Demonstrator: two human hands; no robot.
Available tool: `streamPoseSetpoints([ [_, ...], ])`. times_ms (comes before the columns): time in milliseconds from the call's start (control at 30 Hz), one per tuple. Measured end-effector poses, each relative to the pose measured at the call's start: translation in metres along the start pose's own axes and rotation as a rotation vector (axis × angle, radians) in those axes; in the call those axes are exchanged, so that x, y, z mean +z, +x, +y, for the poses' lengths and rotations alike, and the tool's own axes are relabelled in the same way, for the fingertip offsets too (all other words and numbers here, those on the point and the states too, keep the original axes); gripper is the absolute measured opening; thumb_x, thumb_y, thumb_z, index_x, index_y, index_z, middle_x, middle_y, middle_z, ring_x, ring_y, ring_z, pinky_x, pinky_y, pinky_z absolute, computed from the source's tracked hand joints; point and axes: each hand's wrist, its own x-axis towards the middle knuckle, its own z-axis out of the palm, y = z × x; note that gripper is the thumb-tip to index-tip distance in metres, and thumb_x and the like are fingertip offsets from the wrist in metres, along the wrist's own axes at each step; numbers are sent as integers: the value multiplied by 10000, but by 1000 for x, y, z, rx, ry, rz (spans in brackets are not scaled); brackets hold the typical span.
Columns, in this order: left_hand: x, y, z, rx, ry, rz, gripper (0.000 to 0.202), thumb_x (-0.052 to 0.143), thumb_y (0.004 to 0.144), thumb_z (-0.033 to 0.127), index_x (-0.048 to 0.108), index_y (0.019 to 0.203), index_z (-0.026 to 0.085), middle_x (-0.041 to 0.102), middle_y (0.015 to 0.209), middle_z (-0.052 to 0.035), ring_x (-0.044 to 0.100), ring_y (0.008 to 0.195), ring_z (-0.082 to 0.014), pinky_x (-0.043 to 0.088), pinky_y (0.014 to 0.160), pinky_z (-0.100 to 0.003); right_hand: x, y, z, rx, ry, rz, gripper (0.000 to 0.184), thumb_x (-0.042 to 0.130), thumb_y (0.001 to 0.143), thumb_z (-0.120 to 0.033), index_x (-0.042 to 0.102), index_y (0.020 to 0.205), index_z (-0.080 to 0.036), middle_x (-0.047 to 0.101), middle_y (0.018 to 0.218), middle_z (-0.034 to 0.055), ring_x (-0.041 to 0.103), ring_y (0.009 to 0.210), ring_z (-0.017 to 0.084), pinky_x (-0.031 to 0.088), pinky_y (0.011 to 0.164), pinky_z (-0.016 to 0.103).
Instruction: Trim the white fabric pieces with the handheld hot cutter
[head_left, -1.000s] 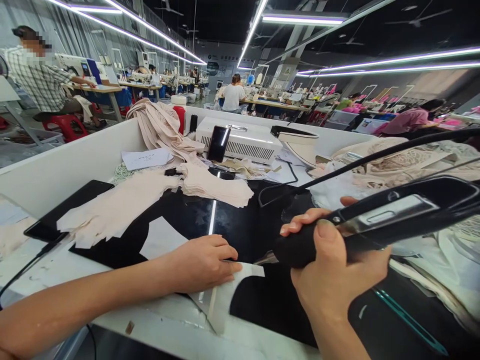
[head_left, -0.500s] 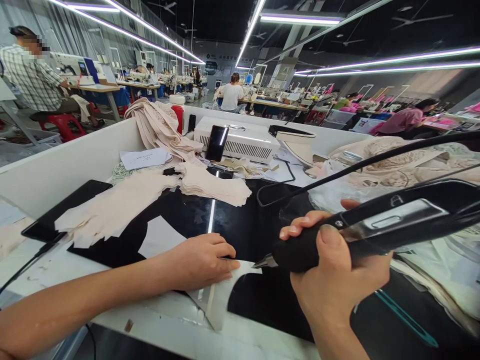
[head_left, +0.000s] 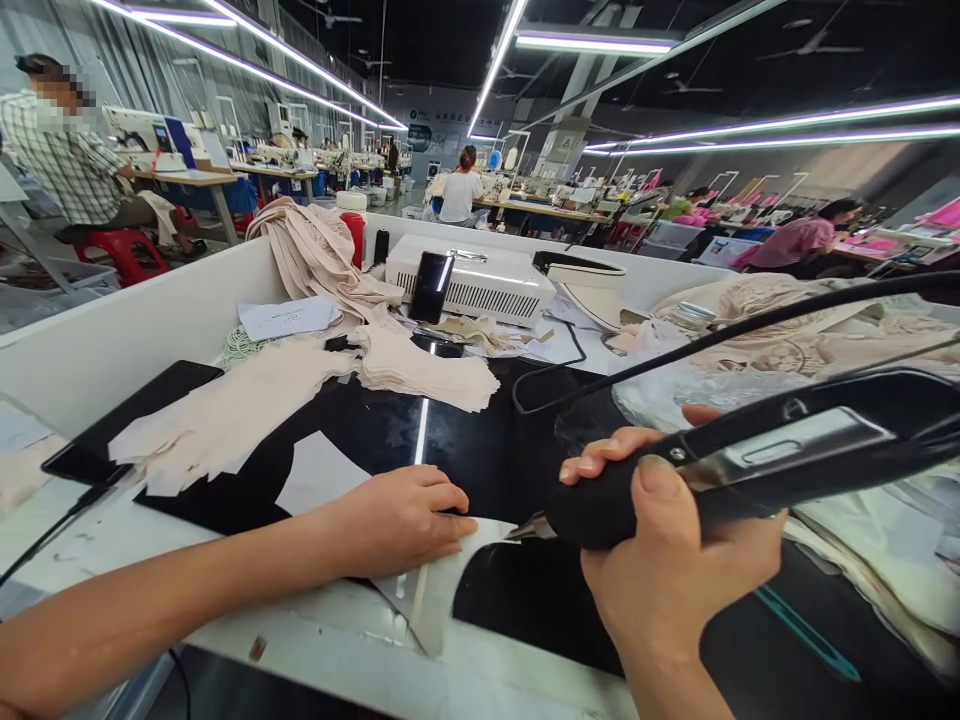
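My left hand (head_left: 409, 520) presses down on a white curved piece of thin material (head_left: 431, 605), its fingers together and bent; whether that is cloth or paper I cannot tell. Below lies a glossy black board (head_left: 480, 450). My right hand (head_left: 671, 570) is wrapped round a black corded hand-held cutter (head_left: 600, 508) with a silver lever along its body. Its pointed metal tip (head_left: 532, 527) meets the right end of the white piece, just beside my left fingertips. Another white piece (head_left: 319, 475) lies partly under my left forearm.
Beige cut fabric stacks (head_left: 427, 372) lie behind my hands. A phone (head_left: 431, 287) leans on a white vented box (head_left: 480, 285). The cutter's black cable (head_left: 720, 325) crosses the right side. A teal slotted tool (head_left: 806, 635) lies at lower right. Co-workers sit at sewing machines beyond.
Almost nothing differs. The view has shifted slightly, and both hands and the cutter's tip keep nearly the same place on the white piece.
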Motion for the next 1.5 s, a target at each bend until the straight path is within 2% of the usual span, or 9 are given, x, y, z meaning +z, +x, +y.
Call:
streamPoseSetpoints([
  [167,0,-1,-1,3,-1,12,130,734,1241,219,836,1203,148,840,1209,-102,767,1031,-224,664,1045,-338,-4,0,4,-15,-27,-2,492,1047,788,-362,775,1195,-319,759,782,-98,679,567,178,627,522,329],
  [333,-3,0,0,5,7,-17,117,739,1238,210,831,1197,149,838,1196,-108,769,1039,-226,669,1050,-352,-2,0,6,-13,-51,-4,429,1072,803,-403,752,1067,-295,761,792,-92,688,566,163,639,514,321],
  [633,-3,0,0,-6,13,-9,126,725,1243,196,832,1190,154,839,1156,-88,779,1024,-231,664,1056,-358,-1,1,2,-22,-35,11,506,1063,766,-389,768,1171,-316,765,774,-100,668,557,183,610,517,336],
  [800,-9,-1,5,-9,23,15,156,724,1241,191,795,1355,111,830,1248,-121,797,1150,-244,647,1149,-354,-2,0,4,-25,-55,-5,564,1082,777,-424,749,1217,-306,776,775,-100,685,558,186,636,537,352],
  [867,-14,-2,14,-67,36,-53,200,701,1220,121,765,1409,115,815,1278,-127,790,1164,-244,649,1129,-345,-2,-1,3,-27,-63,-6,563,1078,794,-432,745,1229,-303,778,782,-100,693,564,185,637,549,353],
  [1033,-20,-9,38,-293,-60,-275,392,689,1022,-69,707,1319,188,758,1235,-97,743,1059,-259,667,964,-350,-3,-5,1,-9,-83,5,584,1087,800,-437,750,1257,-302,790,800,-101,704,566,180,642,564,356],
  [1167,-20,-12,41,-370,-138,-324,476,683,962,-77,654,1341,210,738,1295,-96,734,1107,-272,666,1024,-376,-5,-8,-2,-8,-100,13,585,1106,798,-433,755,1243,-291,801,803,-97,716,569,171,647,567,341],
  [1300,-25,-9,35,-363,-132,-357,501,734,927,-49,642,1344,213,747,1335,-110,739,1170,-294,656,1074,-402,-5,-14,-8,-40,-132,22,571,1123,809,-478,748,1189,-274,808,809,-79,718,555,168,651,558,339],
  [1500,-29,-4,28,-375,-135,-400,460,632,915,-105,666,1268,188,779,1312,-132,769,1169,-283,667,1043,-376,0,-25,-15,-64,-158,35,592,1122,817,-491,734,1205,-268,798,804,-65,711,535,188,635,502,356],
])
